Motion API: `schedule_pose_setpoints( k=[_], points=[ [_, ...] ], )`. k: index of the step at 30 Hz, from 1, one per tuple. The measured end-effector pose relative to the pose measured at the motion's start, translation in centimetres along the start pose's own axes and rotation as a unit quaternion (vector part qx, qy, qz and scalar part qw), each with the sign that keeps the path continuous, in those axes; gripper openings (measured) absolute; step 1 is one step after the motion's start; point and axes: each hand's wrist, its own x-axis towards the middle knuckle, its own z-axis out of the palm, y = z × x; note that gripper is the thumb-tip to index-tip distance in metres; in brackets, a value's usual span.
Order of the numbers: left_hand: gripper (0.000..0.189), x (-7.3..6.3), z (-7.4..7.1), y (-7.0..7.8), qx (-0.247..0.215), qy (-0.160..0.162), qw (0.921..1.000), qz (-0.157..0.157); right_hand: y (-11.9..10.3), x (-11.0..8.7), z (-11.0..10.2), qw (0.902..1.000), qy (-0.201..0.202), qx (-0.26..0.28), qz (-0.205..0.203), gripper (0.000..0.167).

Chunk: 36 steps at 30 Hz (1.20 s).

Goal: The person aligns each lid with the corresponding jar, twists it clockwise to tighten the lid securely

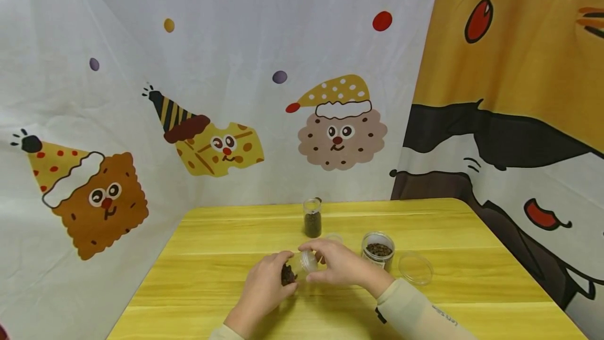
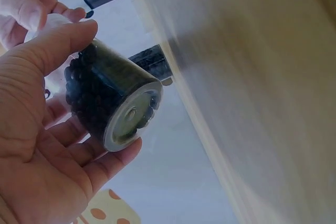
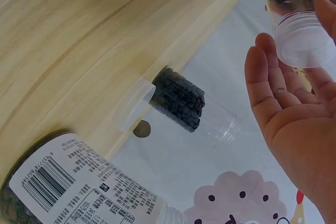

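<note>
The 2 hands are working close together over the yellow wood-grain table [image 1: 212, 272], and between them they are holding a small clear jar [image 2: 113, 87] partly filled with dark beans [image 2: 86, 85]. The left hand [image 1: 265, 283] is gripping the jar around its body, its thumb lying along 1 side and its fingers wrapping the other, with the round base showing in the left wrist view. The jar is leaning well over, its base pointing toward the left hand and its translucent lid [image 3: 304, 45] toward the right. The right hand [image 1: 336, 264] is clasping that lid between its thumb and fingers. Beyond the hands, a 2nd clear jar [image 1: 312, 223] is standing upright near the table's back edge, dark beans filling its lower part. A loose translucent lid [image 3: 134, 106] is resting near it. To the right, a wider jar [image 1: 377, 253] is standing with its top uncovered, holding brown contents and wearing a white label with a barcode [image 3: 48, 182]. A large clear lid [image 1: 415, 268] is lying flat just beside it. Behind the table, a white cloth [image 1: 264, 25] is hanging, showing 3 cartoon snack faces in party hats.
</note>
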Motion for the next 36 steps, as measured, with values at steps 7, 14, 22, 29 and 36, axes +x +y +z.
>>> schedule_pose_setpoints(
  k=[7,14,22,29,36],
  points=[
    [0.065,-0.14,0.18,-0.02,0.007,-0.001,1.0,0.004,0.27,0.1,0.07,0.9998,-0.012,0.011,0.007,0.062],
    [0.066,-0.16,0.13,0.02,0.006,-0.004,1.0,0.001,0.05,-0.03,0.1,0.9997,-0.016,0.008,0.015,0.077],
    [0.065,-0.14,0.08,0.18,0.011,-0.002,0.9999,-0.003,-0.03,-0.17,0.18,1.0,0.0,0.0,0.001,0.067],
    [0.066,-0.08,0.11,0.33,0.024,0.017,0.9995,0.008,0.04,-0.08,0.11,0.9997,-0.008,0.023,0.008,0.061],
    [0.068,-0.16,0.12,0.25,0.014,0.0,0.9999,0.001,0.11,-0.26,0.21,0.9996,-0.012,0.02,0.012,0.077]
  ],
)
